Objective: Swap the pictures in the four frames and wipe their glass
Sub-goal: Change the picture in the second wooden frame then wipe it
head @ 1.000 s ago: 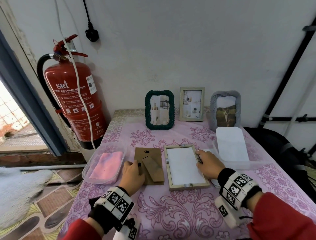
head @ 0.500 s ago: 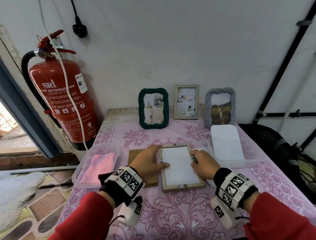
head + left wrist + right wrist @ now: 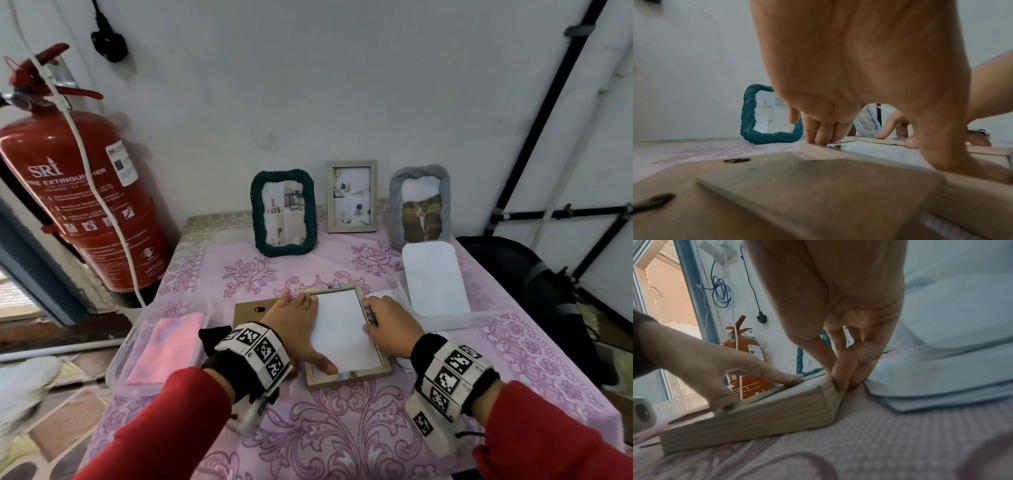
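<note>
A light wooden frame (image 3: pixel 347 375) lies face down mid-table, with a white picture back (image 3: pixel 342 329) showing inside it. My left hand (image 3: pixel 297 327) presses on its left side, fingertips (image 3: pixel 818 139) on the top-left rail and thumb on the white sheet. My right hand (image 3: pixel 388 323) grips the right rail, its fingers (image 3: pixel 844 369) bunched against the outer edge of the frame (image 3: pixel 756 415). The brown backing board (image 3: pixel 250 310) lies just left of the frame, partly under my left wrist. Against the wall stand a green frame (image 3: pixel 283 212), a wooden frame (image 3: pixel 351 196) and a grey frame (image 3: pixel 420 207).
A clear tub with a pink cloth (image 3: pixel 168 342) sits at the table's left edge. A clear box (image 3: pixel 445 320) with a white sheet (image 3: pixel 433 277) on it lies right of my hand. A red fire extinguisher (image 3: pixel 78 192) hangs at the left wall. Dark bags (image 3: pixel 534 284) lie right of the table.
My left hand left the brown backing board and moved right onto the face-down frame. My right hand stayed on the frame's right edge.
</note>
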Motion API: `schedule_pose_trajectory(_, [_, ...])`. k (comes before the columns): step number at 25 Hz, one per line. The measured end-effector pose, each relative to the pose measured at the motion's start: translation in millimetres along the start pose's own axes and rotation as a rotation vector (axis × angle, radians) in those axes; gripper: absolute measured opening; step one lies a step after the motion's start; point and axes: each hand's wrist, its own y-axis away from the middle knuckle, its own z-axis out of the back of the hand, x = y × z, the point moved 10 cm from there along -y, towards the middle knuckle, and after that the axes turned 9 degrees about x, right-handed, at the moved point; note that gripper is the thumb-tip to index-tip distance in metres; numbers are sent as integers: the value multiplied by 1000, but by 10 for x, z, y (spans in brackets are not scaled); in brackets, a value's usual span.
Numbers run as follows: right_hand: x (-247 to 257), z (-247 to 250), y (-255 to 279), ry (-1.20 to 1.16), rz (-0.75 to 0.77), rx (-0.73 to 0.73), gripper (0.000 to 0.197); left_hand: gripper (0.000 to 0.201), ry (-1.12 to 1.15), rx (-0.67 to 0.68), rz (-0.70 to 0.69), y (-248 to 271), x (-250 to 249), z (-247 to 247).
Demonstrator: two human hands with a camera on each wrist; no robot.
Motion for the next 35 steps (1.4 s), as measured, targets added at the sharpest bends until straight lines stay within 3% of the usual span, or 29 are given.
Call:
schedule_pose_trajectory(12, [-26,49,17,-106,12,-13,51,118,193,-72,-41,91,-65,67])
schedule_pose_trajectory(16, [-25,62,32,-126,14,-20,50,104,440,-210,-69,179,-16,98])
schedule_pose_trajectory(20, [-26,58,39,-104,20,-13,48,111,521,-283,-4,254,41,86])
schedule_pose_trajectory(28, [18,-20,37,-46,29,22,56,76,1094,-650,-11,470,221,230])
schedule_pose_trajectory(30, [16,-24,31,-45,23,22,56,61,1274,-624,-5,449,266,144])
schedule_pose_trajectory(32, [17,-20,32,-47,25,23,55,45,1378,-503,13,389,274,12])
schedule_pose_trajectory(35, [26,-18,42,-57,35,24,54,41,1430,-392,-38,394,221,-59])
